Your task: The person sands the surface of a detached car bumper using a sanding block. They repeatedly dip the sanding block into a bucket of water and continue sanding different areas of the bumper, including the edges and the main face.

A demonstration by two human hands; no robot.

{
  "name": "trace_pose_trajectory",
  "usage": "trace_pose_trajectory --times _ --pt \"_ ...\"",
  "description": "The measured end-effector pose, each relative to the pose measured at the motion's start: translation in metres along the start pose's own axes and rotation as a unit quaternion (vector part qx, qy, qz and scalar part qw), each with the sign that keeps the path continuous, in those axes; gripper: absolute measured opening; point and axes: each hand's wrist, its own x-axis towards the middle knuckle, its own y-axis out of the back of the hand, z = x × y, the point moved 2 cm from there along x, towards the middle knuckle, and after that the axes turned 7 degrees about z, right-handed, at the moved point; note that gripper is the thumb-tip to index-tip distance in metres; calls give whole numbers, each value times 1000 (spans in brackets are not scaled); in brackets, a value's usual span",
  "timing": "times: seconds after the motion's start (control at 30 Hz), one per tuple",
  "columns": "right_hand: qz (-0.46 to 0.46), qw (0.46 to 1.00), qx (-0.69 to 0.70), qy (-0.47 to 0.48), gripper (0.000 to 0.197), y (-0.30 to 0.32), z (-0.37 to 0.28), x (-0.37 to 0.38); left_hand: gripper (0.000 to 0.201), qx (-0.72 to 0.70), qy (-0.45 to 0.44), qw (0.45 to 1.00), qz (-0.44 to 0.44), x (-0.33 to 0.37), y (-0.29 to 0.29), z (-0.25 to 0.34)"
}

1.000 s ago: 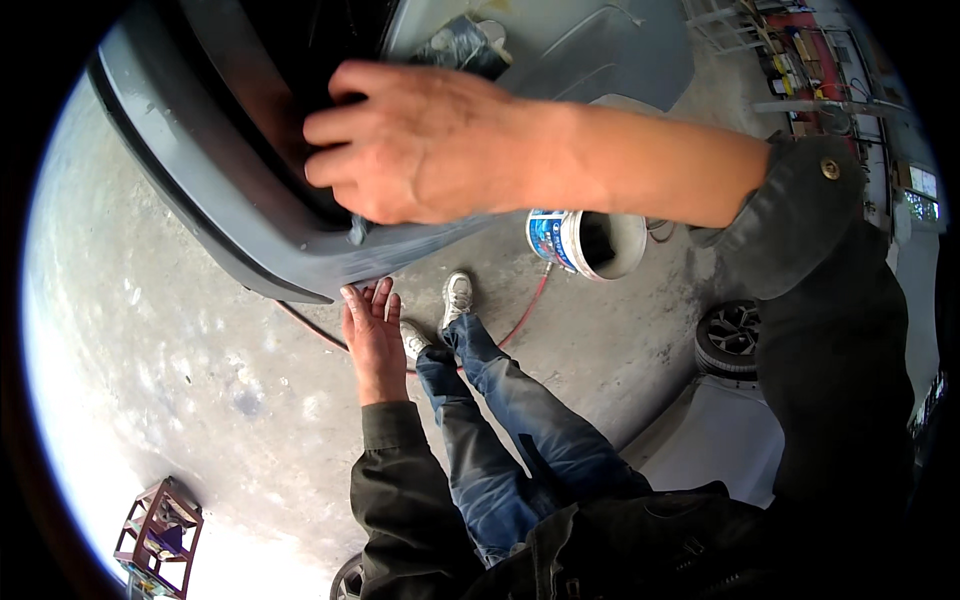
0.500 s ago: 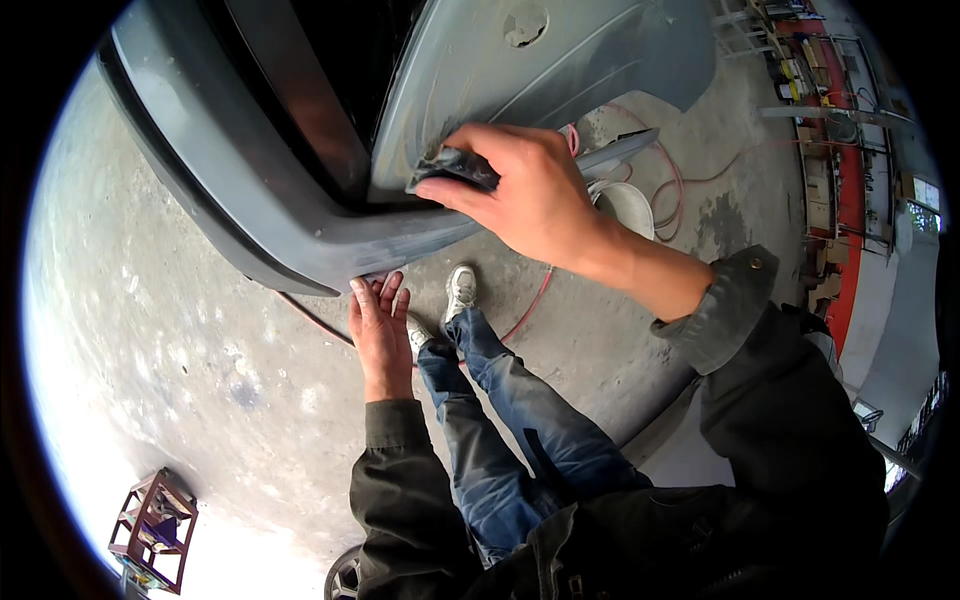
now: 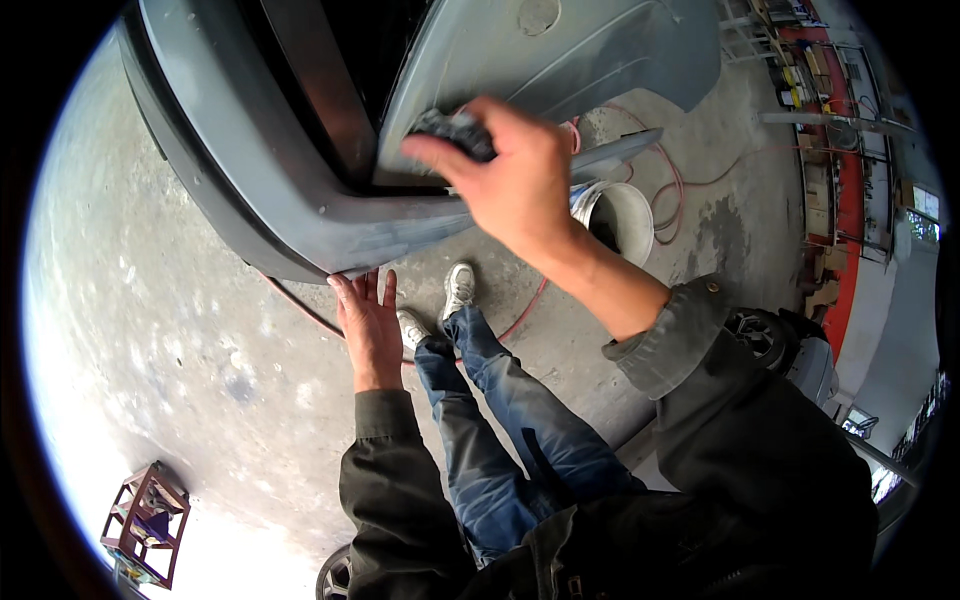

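Note:
A grey primed car bumper stretches across the upper part of the head view, with a dark opening in it. My right hand is closed round a dark, worn sanding pad, at the bumper's grey panel beside the opening. The pad and fingers are slightly blurred, so full contact with the surface is hard to judge. Below, my left hand rests its fingertips against the bumper's lower edge. Its fingers are stretched and apart, with some tips partly hidden at that edge.
On the concrete floor a red hose runs under the bumper. A whitish bucket stands right of my right wrist. Laden shelves line the right side. A reddish-brown frame stand is at lower left.
The bumper appears a little higher and further right in view. My left hand has shifted slightly left along its lower edge. My right wrist has turned, with the pad still held at the panel.

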Motion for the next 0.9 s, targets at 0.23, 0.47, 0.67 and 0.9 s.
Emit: trace_pose_trajectory --times 0.23,0.47,0.67,0.9 --pt "-17 999 41 -20 26 -5 -1 4 81 7 -1 1000 17 11 12 -5" --pt "-74 995 -36 61 24 -14 8 -13 84 30 -3 999 38 16 12 -8" --pt "-59 989 -60 119 25 -18 -8 -9 90 43 8 999 24 16 12 -8" --pt "-115 993 -25 0 25 -4 -3 -1 89 51 14 998 34 13 16 -10"
